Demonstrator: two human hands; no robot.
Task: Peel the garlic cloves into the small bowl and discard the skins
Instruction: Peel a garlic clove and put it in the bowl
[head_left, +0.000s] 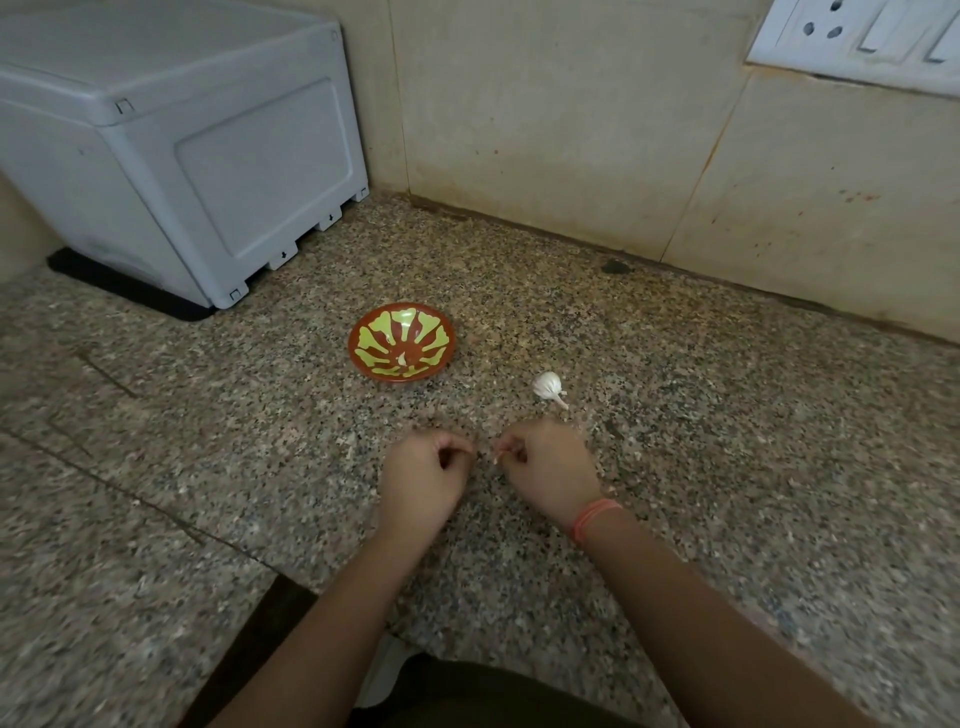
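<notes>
A small red bowl (401, 342) with a yellow-green pattern stands on the speckled granite counter (727, 441), and one pale peeled clove (401, 359) lies inside it. A white garlic bulb (548, 386) lies to the bowl's right. Below them, my left hand (423, 480) has its fingers curled, fingertips pinched together; what it holds is too small to tell. A little to its right, my right hand (551, 467) pinches a small pale piece, seemingly a garlic clove (500, 457). The two hands are a short gap apart.
A large grey plastic box (176, 150) on a black mat fills the back left corner. Beige wall tiles (571, 130) run behind the counter, with a white switch plate (857, 36) at the top right. The counter's front edge is near my body.
</notes>
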